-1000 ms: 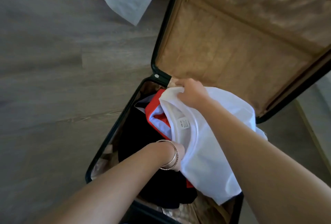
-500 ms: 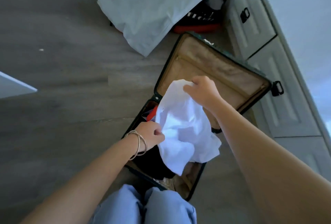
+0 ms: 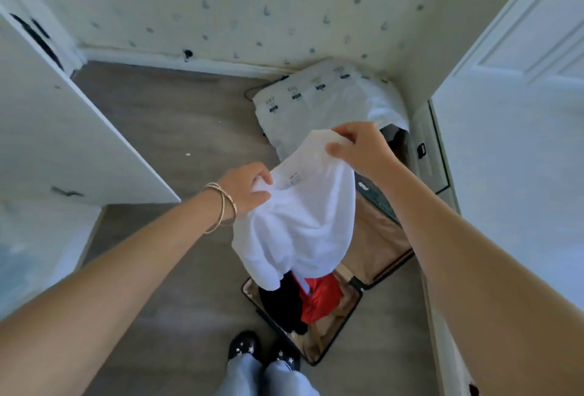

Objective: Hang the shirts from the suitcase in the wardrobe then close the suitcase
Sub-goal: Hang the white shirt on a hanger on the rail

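A white shirt (image 3: 300, 221) hangs in the air above the open suitcase (image 3: 376, 244) on the floor. My left hand (image 3: 245, 188) pinches the shirt's left shoulder, and my right hand (image 3: 360, 149) pinches its right shoulder higher up. The collar label faces me. Inside the suitcase lie a red shirt (image 3: 322, 299) and a black garment (image 3: 281, 304). The suitcase lid, lined in tan fabric, lies open to the right. The shirt hides part of the suitcase.
An open white wardrobe door (image 3: 63, 142) stands at the left. A white door (image 3: 512, 130) and drawer fronts line the right. A white plastic bag (image 3: 319, 101) lies by the back wall. My feet (image 3: 265, 351) stand in front of the suitcase on grey floor.
I have stood up and lifted the white shirt out of the suitcase. Both hands rose with it and now hold it by the shoulders. The view pulled back, and the wall and wardrobe door came into sight.
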The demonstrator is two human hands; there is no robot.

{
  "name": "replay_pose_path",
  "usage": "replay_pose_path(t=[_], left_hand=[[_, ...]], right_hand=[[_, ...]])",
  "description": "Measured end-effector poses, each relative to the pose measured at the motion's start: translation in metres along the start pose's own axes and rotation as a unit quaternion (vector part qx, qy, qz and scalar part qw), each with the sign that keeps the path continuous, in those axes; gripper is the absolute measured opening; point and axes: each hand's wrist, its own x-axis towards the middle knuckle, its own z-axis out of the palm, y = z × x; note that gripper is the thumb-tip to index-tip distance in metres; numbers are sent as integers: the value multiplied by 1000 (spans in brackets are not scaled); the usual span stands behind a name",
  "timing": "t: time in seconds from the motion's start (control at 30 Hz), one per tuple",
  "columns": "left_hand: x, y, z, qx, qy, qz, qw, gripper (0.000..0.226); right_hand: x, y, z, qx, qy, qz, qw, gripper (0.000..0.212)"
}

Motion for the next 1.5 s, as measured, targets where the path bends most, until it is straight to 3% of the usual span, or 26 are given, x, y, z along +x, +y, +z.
replay_pose_path(t=[0.07,0.2,0.47,0.6,0.73,0.8,0.87,1.13,1.27,1.37,1.43,1.5], left_hand=[[-18,14,-36,30,34,0,999,22],[-49,18,-93,101,67,-22,992,22],[-125,17,-182,169,147,-89,970,19],[-166,2,-221,169,220,-100,956,6],[-205,-15,-255,123,323,-86,934,13],[-227,-27,-273,113,369,-94,918,4],[-243,-40,-288,111,388,-108,908,11],[-305,-116,-353,102,391,-172,898,17],[-330,-154,-388,113,422,-108,893,21],[-348,-174,-414,56,455,-47,888,17],[-357,-184,-429,40,467,-42,882,33],[-369,-204,-449,54,474,-62,876,32]], right_hand=[[-5,-36,-12,-16,-9,-30,999,19],[-11,-88,-24,-12,-6,-63,998,18],[-14,-187,-21,-76,-20,-140,987,41],[-21,-240,-3,-73,-26,-203,976,40],[-30,-293,19,-73,-39,-267,960,31],[-35,-323,37,-72,-47,-299,950,34],[-39,-349,54,-70,-53,-319,944,38],[-53,-452,161,-75,-76,-372,922,33],[-60,-511,228,-54,-91,-381,919,37],[-65,-555,274,-43,-100,-396,912,39],[-69,-579,298,-42,-103,-403,908,38],[-76,-609,328,-40,-116,-418,900,37]])
